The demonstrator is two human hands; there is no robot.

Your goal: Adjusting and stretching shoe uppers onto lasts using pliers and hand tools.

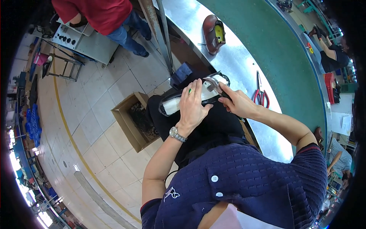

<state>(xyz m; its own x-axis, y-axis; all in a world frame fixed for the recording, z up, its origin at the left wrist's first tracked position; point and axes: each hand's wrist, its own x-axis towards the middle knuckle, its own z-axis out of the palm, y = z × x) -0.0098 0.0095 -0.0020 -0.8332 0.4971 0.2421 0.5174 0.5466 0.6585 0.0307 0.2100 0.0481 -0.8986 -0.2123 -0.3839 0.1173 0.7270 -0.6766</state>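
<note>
A white-bottomed shoe [171, 106] is lying on the lap [206, 124], the left hand [193, 105] spreading flat over it; the right hand [239, 102] is gripping a metal tool [214, 82], possibly risking nipped fingers if the shoe is rolling. Right of the shoe, scissors [261, 95] are resting.

A shiny metal bench [238, 63] with a curved-looking edge runs beside the person, bearing a brown shoe [209, 35] toward its far end and, nearer, red-handled scissors [259, 91] with their blades pointing away, while a green surface [270, 61] stretches along its right side. The pale tiled floor [89, 124], crossed by a yellow line [71, 133], carries an open cardboard box [122, 124] just left of the person's legs, a long greyish strip [100, 202] farther left, and a metal-framed stand [66, 68] near a light-coloured machine cabinet [91, 46] in the upper left.
</note>
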